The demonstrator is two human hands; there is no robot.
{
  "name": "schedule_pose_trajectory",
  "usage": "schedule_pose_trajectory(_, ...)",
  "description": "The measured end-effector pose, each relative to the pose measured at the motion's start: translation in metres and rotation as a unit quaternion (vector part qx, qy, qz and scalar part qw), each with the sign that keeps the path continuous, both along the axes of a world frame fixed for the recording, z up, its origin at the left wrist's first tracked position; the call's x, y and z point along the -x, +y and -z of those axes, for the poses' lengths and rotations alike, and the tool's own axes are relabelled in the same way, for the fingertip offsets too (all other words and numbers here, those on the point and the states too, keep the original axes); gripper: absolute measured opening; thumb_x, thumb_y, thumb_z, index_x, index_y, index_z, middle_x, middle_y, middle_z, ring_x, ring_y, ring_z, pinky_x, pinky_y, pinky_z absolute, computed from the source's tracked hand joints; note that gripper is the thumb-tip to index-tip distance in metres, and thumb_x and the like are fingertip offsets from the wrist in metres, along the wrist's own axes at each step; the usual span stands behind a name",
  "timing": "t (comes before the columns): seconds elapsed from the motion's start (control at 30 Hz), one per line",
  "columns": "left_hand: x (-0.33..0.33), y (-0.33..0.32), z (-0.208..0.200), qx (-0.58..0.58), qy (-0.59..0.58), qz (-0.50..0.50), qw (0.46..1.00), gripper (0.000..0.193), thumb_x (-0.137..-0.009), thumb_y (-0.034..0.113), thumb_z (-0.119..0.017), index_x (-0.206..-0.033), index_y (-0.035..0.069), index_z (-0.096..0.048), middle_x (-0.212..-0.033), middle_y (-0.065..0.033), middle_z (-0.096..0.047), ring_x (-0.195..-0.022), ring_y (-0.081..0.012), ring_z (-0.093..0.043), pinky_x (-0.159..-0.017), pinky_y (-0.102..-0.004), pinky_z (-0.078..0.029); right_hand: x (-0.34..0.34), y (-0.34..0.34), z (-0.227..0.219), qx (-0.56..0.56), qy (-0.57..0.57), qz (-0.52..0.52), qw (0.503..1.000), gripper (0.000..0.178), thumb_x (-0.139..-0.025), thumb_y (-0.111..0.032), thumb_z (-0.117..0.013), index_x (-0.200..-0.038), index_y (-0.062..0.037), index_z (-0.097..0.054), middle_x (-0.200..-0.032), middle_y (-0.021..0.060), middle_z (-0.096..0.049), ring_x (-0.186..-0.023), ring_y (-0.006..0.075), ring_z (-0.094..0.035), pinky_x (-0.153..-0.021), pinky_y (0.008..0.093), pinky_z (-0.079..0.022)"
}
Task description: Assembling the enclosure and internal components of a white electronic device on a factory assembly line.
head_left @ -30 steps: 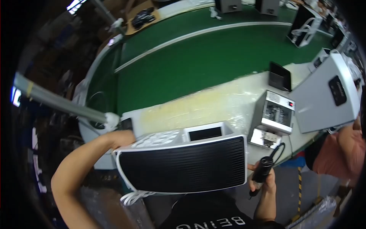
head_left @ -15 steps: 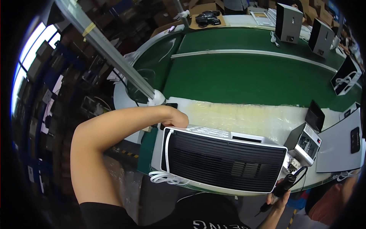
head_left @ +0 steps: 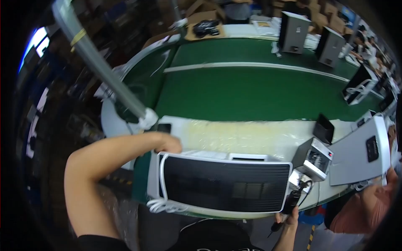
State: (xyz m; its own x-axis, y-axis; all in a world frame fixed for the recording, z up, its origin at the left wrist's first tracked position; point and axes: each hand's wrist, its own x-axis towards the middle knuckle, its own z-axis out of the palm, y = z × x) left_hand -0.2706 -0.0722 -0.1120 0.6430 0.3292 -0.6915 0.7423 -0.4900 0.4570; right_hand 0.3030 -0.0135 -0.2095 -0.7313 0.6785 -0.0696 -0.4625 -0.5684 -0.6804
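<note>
Head view: right hand [head_left: 289, 219] grips black screwdriver [head_left: 292, 201]; left hand [head_left: 169, 144], behind slatted appliance [head_left: 222, 184], I cannot tell; shirt lettering [head_left: 228, 249] is cropped.

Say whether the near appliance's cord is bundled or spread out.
Bundled: the cord shows bunched loops at the lower left of the near appliance.
</note>
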Motion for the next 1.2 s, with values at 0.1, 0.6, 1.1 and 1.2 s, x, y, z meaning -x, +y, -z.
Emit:
schedule_pose_trajectory(0.1,-0.060,0.004,-0.039,0.101,0.159,-0.662,0.725,0.032,-0.077,0.011,-0.057,-0.098,-0.013,-0.064,-0.092,-0.0186,-0.065,-0.077,-0.0227,-0.064,-0.059,-0.0423,-0.051,-0.016,-0.001,0.032,0.058,0.045,-0.011,0.997,0.073,-0.082,-0.055,-0.063,-0.128,-0.0022,-0.043,-0.118,0.0195,-0.058,-0.046,0.0285,-0.057,-0.037,0.0320,-0.042)
schedule_pose_trajectory(0.6,-0.111,0.152,-0.239,-0.683,0.280,-0.170,0.653,0.058,-0.075,0.003,-0.058,-0.129,-0.006,-0.039,-0.091,-0.0209,-0.062,-0.071,-0.0328,-0.066,-0.061,-0.0384,-0.054,0.062,0.011,0.011,0.035,-0.045,-0.173,0.983,0.069,-0.086,-0.058,-0.057,-0.121,0.0000,-0.043,-0.117,0.0281,-0.056,-0.050,0.0156,-0.055,-0.041,0.0255,-0.041)
schedule_pose_trajectory(1.1,-0.106,0.305,-0.116,-0.842,0.044,-0.185,0.505,0.050,-0.076,0.005,-0.056,-0.126,0.005,-0.048,-0.122,-0.0175,-0.053,-0.106,-0.0404,-0.054,-0.093,-0.0476,-0.041,0.061,0.013,0.008,0.067,-0.033,-0.168,0.983,0.070,-0.089,-0.056,-0.054,-0.121,0.0056,-0.049,-0.121,0.0285,-0.054,-0.051,0.0141,-0.052,-0.042,0.0251,-0.037)
schedule_pose_trajectory(1.2,-0.101,0.307,-0.116,-0.824,0.006,-0.207,0.527,0.052,-0.075,0.001,-0.054,-0.127,0.004,-0.048,-0.125,-0.0179,-0.052,-0.112,-0.0386,-0.050,-0.097,-0.0470,-0.037,0.060,0.013,0.011,0.078,-0.029,-0.171,0.982,0.068,-0.089,-0.056,-0.053,-0.123,0.0031,-0.047,-0.121,0.0296,-0.053,-0.050,0.0145,-0.051,-0.042,0.0250,-0.038)
